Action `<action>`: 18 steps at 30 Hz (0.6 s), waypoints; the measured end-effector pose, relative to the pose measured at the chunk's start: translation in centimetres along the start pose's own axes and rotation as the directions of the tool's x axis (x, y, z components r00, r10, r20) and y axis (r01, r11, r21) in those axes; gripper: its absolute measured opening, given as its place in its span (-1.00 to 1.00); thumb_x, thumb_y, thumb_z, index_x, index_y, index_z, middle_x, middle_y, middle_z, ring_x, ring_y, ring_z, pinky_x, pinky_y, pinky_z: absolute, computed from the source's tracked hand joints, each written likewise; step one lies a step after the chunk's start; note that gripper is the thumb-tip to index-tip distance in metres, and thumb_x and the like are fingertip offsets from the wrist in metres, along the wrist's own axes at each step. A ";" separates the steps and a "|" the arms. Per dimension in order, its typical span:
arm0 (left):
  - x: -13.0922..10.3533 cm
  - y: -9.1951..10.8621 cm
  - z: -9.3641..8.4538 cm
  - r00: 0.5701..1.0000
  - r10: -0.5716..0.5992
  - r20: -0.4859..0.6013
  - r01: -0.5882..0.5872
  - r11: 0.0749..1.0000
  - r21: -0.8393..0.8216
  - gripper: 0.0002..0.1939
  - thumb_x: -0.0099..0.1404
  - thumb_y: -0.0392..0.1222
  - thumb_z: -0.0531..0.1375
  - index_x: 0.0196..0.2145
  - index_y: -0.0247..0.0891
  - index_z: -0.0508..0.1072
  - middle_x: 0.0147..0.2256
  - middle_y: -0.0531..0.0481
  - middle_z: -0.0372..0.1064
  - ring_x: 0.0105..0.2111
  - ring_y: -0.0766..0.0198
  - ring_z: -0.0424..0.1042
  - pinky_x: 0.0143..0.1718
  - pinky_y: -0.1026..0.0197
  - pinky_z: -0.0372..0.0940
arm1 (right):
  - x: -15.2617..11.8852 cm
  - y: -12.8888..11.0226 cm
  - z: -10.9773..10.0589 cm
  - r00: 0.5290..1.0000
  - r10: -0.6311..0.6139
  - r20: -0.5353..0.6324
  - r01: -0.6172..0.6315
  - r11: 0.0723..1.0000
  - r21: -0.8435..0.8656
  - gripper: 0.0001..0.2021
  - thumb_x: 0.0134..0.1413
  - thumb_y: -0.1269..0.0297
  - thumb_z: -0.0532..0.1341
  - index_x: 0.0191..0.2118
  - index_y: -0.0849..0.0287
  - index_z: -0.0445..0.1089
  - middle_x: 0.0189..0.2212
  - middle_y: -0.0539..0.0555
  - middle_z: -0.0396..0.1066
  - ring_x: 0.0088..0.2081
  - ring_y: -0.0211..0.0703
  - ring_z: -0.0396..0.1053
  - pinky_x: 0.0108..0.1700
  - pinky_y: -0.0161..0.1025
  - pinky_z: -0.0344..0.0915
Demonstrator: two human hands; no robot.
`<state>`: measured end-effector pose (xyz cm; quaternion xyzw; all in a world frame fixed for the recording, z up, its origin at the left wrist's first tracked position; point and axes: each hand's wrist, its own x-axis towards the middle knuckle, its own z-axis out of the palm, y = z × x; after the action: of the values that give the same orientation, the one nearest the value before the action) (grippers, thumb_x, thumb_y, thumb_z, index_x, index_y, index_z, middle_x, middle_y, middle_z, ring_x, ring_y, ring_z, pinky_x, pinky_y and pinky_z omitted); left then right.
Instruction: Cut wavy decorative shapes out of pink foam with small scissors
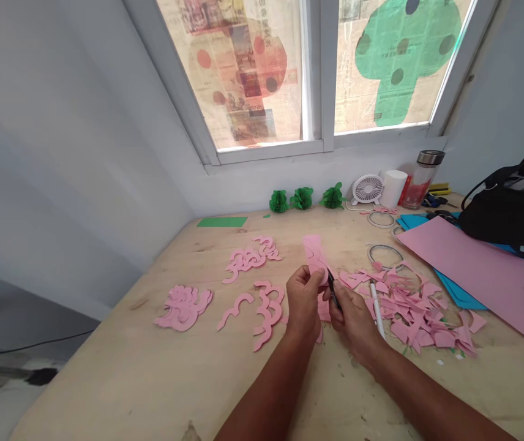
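Note:
My left hand point(305, 300) pinches the lower part of a pink paper strip point(312, 248), which has curved lines drawn on it and points away from me. In my right hand point(354, 312) is a dark cutting tool that looks like scissors point(333, 288), its blades at the strip's right edge. My fingers hide most of the handles. Wavy pink cutouts point(269, 312) lie left of my hands, with another group point(250, 257) farther back and a heap of them point(183, 306) at far left. More pink paper shows partly under my hands.
Pink scraps point(420, 306) and a white pen point(376, 309) lie to the right. Beyond are tape rings point(385, 256), pink sheet point(468, 269), blue sheets point(461, 297) and a black bag point(510, 208). Green paper ornaments point(302, 198), a small fan point(367, 189) and a bottle point(420, 184) line the wall.

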<state>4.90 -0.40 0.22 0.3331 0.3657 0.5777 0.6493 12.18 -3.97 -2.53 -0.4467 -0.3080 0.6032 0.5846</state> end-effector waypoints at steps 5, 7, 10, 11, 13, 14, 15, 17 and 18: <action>0.2 -0.1 -0.1 1.000 0.006 -0.010 -0.006 1.000 0.000 -0.76 -0.02 -0.19 0.23 -0.61 -0.31 0.21 -0.65 0.13 0.15 -0.71 0.50 0.10 -0.65 0.36 0.02 | 0.0 0.0 0.0 1.000 0.010 -0.011 -0.010 1.000 -0.007 -0.63 0.03 -0.05 0.09 -0.47 0.21 0.24 -0.80 -0.21 -0.09 -0.74 -0.46 -0.25 -0.70 -0.42 -0.28; 0.2 -0.1 -0.1 1.000 0.004 -0.013 -0.004 1.000 0.002 -0.76 -0.02 -0.19 0.23 -0.61 -0.30 0.20 -0.66 0.14 0.15 -0.71 0.49 0.10 -0.66 0.36 0.02 | 0.0 0.0 0.0 1.000 0.010 -0.009 -0.010 1.000 -0.005 -0.63 0.03 -0.05 0.09 -0.47 0.21 0.24 -0.81 -0.21 -0.10 -0.74 -0.46 -0.25 -0.70 -0.42 -0.29; 0.2 0.0 -0.1 1.000 -0.004 -0.004 0.004 1.000 0.008 -0.74 -0.04 -0.19 0.24 -0.62 -0.30 0.19 -0.67 0.14 0.14 -0.72 0.49 0.10 -0.65 0.35 0.03 | 0.0 0.2 -0.1 1.000 0.002 -0.005 -0.002 1.000 -0.004 -0.63 0.04 -0.05 0.08 -0.46 0.21 0.24 -0.80 -0.20 -0.09 -0.74 -0.45 -0.24 -0.69 -0.42 -0.28; 0.2 0.0 -0.1 1.000 -0.007 0.000 0.007 1.000 0.010 -0.74 -0.04 -0.19 0.24 -0.62 -0.30 0.19 -0.67 0.15 0.14 -0.72 0.49 0.10 -0.64 0.35 0.04 | 0.0 0.2 -0.1 1.000 -0.001 -0.006 0.001 1.000 -0.005 -0.63 0.04 -0.05 0.08 -0.46 0.21 0.25 -0.80 -0.20 -0.09 -0.74 -0.45 -0.24 -0.69 -0.42 -0.27; 0.2 0.0 -0.1 1.000 -0.009 0.004 0.009 1.000 0.012 -0.74 -0.04 -0.19 0.24 -0.63 -0.30 0.19 -0.68 0.15 0.14 -0.72 0.50 0.09 -0.63 0.35 0.05 | 0.0 0.2 -0.1 1.000 -0.004 -0.009 0.004 1.000 -0.007 -0.63 0.04 -0.05 0.08 -0.45 0.21 0.25 -0.79 -0.20 -0.08 -0.74 -0.45 -0.24 -0.69 -0.42 -0.27; 0.2 0.0 -0.1 1.000 -0.009 0.007 0.009 1.000 0.013 -0.74 -0.03 -0.19 0.24 -0.63 -0.30 0.19 -0.68 0.16 0.13 -0.72 0.50 0.10 -0.63 0.35 0.05 | 0.0 0.2 -0.1 1.000 -0.005 -0.011 0.005 1.000 -0.007 -0.63 0.04 -0.05 0.07 -0.45 0.21 0.25 -0.79 -0.20 -0.07 -0.74 -0.45 -0.23 -0.69 -0.41 -0.27; 0.1 0.0 -0.1 1.000 -0.008 0.009 0.008 1.000 0.014 -0.74 -0.03 -0.19 0.24 -0.62 -0.30 0.19 -0.68 0.16 0.13 -0.71 0.50 0.10 -0.62 0.35 0.06 | 0.0 0.1 -0.1 1.000 -0.006 -0.014 0.006 1.000 -0.007 -0.63 0.03 -0.05 0.07 -0.45 0.21 0.25 -0.79 -0.20 -0.07 -0.74 -0.45 -0.23 -0.70 -0.41 -0.27; 0.1 0.0 -0.1 1.000 -0.005 0.012 0.005 1.000 0.022 -0.75 -0.02 -0.19 0.23 -0.62 -0.30 0.19 -0.67 0.16 0.13 -0.71 0.50 0.10 -0.62 0.35 0.06 | 0.0 0.0 0.0 1.000 -0.008 -0.018 0.008 1.000 -0.007 -0.62 0.03 -0.06 0.07 -0.46 0.21 0.24 -0.80 -0.20 -0.07 -0.74 -0.44 -0.23 -0.70 -0.41 -0.27; 0.1 -0.1 -0.1 1.000 -0.004 0.013 0.004 1.000 0.027 -0.74 -0.01 -0.18 0.23 -0.61 -0.30 0.19 -0.67 0.16 0.13 -0.71 0.50 0.11 -0.62 0.35 0.06 | 0.0 0.0 0.0 1.000 -0.008 -0.019 0.008 1.000 -0.009 -0.62 0.03 -0.07 0.07 -0.47 0.20 0.24 -0.80 -0.20 -0.07 -0.74 -0.44 -0.23 -0.70 -0.41 -0.27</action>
<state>4.81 -0.29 0.09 0.3450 0.3699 0.5692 0.6482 12.20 -3.98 -2.54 -0.4537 -0.3068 0.5953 0.5880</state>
